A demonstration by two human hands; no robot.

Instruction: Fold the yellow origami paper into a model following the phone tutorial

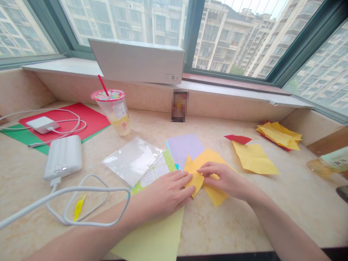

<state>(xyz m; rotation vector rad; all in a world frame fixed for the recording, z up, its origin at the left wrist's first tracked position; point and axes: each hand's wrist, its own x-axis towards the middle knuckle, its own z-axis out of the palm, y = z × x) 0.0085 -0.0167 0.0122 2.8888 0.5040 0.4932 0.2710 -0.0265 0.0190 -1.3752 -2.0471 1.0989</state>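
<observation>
Orange folded paper [197, 184] lies near the middle of the counter [212, 232] in the head view, under the fingers of both hands. The left hand [172, 190] is open and laid nearly flat, its fingertips touching the fold's left side. The right hand [224, 178] is half curled, fingertips touching the upper right of the fold; whether thumb and finger pinch it I cannot quite tell, as the fingers cover the spot. Flat orange sheets [214, 156] spread around the fold, beside a lilac sheet [185, 146]. Pale yellow paper [160, 235] lies partly beneath the left forearm, and a clear plastic sleeve [133, 159] rests beyond the left hand.
</observation>
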